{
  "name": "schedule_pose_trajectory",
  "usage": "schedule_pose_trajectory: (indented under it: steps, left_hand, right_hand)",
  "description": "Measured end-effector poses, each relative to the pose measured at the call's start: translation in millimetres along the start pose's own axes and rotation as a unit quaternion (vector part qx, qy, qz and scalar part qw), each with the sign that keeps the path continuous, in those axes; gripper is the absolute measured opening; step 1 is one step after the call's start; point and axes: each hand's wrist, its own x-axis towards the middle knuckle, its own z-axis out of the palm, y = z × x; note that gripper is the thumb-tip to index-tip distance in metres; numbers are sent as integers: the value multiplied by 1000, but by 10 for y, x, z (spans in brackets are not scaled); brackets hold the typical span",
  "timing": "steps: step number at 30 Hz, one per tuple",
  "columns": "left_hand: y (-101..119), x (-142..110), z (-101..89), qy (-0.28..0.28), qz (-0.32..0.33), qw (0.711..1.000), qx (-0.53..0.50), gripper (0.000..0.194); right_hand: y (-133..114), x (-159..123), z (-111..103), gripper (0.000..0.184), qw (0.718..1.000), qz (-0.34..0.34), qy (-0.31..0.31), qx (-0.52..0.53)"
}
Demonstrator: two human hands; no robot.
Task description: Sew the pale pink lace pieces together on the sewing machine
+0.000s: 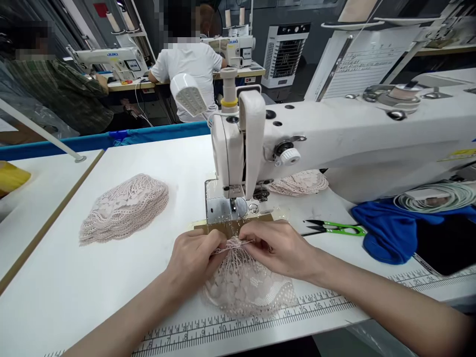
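A pale pink lace piece [247, 282] hangs from both hands over the table's front, its upper edge gathered between the fingers. My left hand [195, 253] pinches the gathered edge on the left side. On the right, my right hand [280, 245] grips the same edge between thumb and fingers. Just beyond the hands are the presser foot [233, 204] and metal needle plate [217, 206] of a white sewing machine [230, 144]. A brown strip [266, 218] lies at the plate's front edge.
Stacked lace pieces [126, 210] lie at left, more lace [299, 182] behind the machine head. Green thread snips [344, 228], blue cloth [390, 233] and a dark phone-like slab [446, 243] are at right. A printed ruler [201, 329] runs along the front. Two people sit beyond the table.
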Motion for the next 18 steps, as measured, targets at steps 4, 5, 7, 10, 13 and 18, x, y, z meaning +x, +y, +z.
schedule_pose_trajectory:
  steps: [4, 5, 7, 10, 13, 18]
  left_hand:
    - [1, -11, 1, 1, -3, 1000, -14, 16]
    - [0, -14, 0, 2, -4, 1000, -16, 16]
    - [-2, -16, -2, 2, -4, 1000, -17, 16]
    - [-1, -12, -9, 4, 1, 1000, -17, 16]
    - [4, -12, -13, 7, 5, 1000, -18, 17]
    - [4, -22, -6, 5, 1, 1000, -15, 17]
  right_hand:
    - [-4, 8, 3, 8, 1000, -18, 10, 11]
    - [-5, 9, 7, 8, 1000, -15, 13, 14]
    - [-7, 9, 15, 8, 1000, -2, 15, 16]
    - [-13, 9, 22, 10, 1000, 11, 5, 16]
    - [-24, 15, 21, 11, 1000, 6, 4, 22]
    - [-46, 36, 7, 12, 999, -26, 19, 26]
